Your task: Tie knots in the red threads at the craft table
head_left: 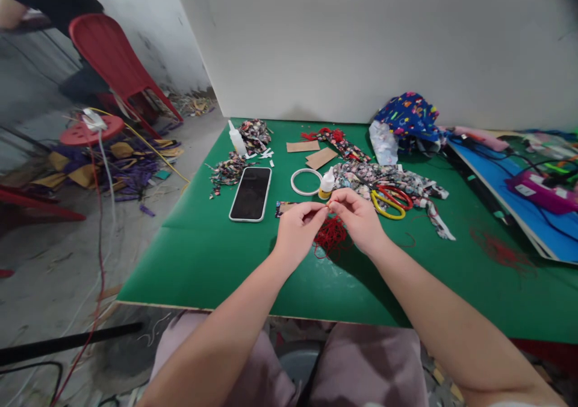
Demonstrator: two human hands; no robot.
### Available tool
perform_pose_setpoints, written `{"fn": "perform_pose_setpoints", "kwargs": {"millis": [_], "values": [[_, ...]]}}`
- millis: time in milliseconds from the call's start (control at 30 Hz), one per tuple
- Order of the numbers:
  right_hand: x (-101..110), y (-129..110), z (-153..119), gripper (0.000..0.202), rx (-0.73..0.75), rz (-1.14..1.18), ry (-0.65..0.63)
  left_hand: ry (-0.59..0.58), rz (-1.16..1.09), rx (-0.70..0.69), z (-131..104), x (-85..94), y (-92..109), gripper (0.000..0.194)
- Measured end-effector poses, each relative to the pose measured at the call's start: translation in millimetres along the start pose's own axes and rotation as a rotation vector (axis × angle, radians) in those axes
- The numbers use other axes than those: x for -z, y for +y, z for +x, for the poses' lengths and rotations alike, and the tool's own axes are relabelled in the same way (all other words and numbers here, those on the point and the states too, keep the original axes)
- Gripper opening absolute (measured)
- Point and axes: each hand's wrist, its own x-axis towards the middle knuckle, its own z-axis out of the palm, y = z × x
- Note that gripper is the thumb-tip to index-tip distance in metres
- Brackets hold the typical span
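Observation:
My left hand (300, 229) and my right hand (356, 217) meet fingertip to fingertip over the green table. Both pinch something small and reddish, too tiny to make out. Beneath them lies a tangle of red thread (331, 236). Just behind the fingers stands a small glue bottle (327, 184) with a yellow label, beside a white ring (295, 185). Scissors with yellow and red handles (389, 215) rest on floral fabric strips (418, 183) to the right. A patterned card (283, 209) lies left of my left hand, partly covered by it.
A phone (251, 194), a white bottle (236, 139), brown cards (321, 158) and fabric scraps (229, 170) lie on the green table (189, 268). At right are a blue board (537, 214) and blue printed cloth (409, 118). A person in dark clothing (58, 0) is near a red chair (108, 52).

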Motion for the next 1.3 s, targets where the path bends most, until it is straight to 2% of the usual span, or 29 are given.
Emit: {"fn": "perform_pose_setpoints", "kwargs": {"millis": [267, 367, 500, 633, 833, 1033, 1300], "values": [[-2.4, 1.3, 0.2, 0.009, -0.019, 0.069, 0.036, 0.032, 0.004, -0.046, -0.6, -0.3, -3.3, 0.016], [-2.2, 1.4, -0.2, 0.011, -0.041, 0.099, 0.058, 0.024, -0.076, 0.000, 0.7, 0.7, -2.2, 0.017], [-2.1, 0.8, -0.8, 0.023, -0.098, 0.141, 0.040, 0.044, -0.203, 0.046, 1.6, 1.1, -2.5, 0.017], [-4.6, 0.6, -0.9, 0.019, -0.100, 0.145, 0.041, 0.061, -0.247, 0.037, 1.2, 1.2, -4.3, 0.017], [-5.5, 2.8, -0.3, 0.013, -0.094, 0.108, 0.121, 0.087, -0.151, -0.017, 0.2, 1.9, 0.9, 0.013], [-4.3, 0.8, 0.2, 0.007, -0.071, 0.133, 0.112, 0.072, -0.036, -0.069, -1.2, 1.7, 0.5, 0.014], [-3.5, -1.7, -0.2, 0.011, -0.088, 0.086, 0.107, 0.062, 0.001, -0.093, -1.0, 2.3, -0.8, 0.015]]}}
